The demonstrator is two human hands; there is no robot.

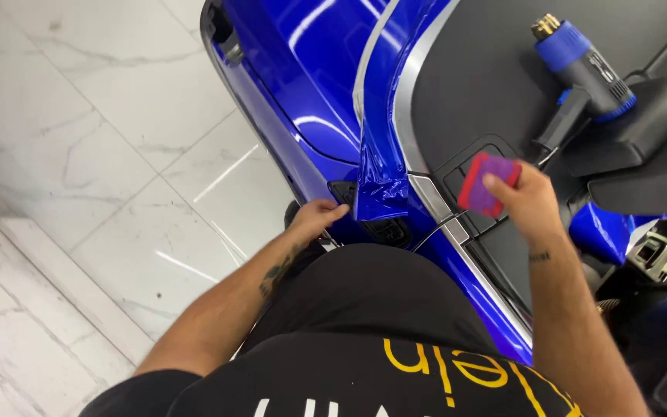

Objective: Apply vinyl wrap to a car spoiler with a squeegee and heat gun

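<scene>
A glossy blue vehicle body panel (303, 69) runs down the middle of the head view, with a loose, wrinkled flap of blue film (380, 181) hanging over its edge. My left hand (316, 216) pinches the lower edge of that film beside a small dark vent. My right hand (526, 202) holds a small red and purple squeegee (486, 184) just above the dark grey surface (480, 85) to the right of the film.
A blue and black heat gun (580, 69) lies on the dark surface at the upper right. A silver trim strip (407, 116) borders that surface. White marble floor tiles (102, 154) fill the left side. My black shirt covers the bottom.
</scene>
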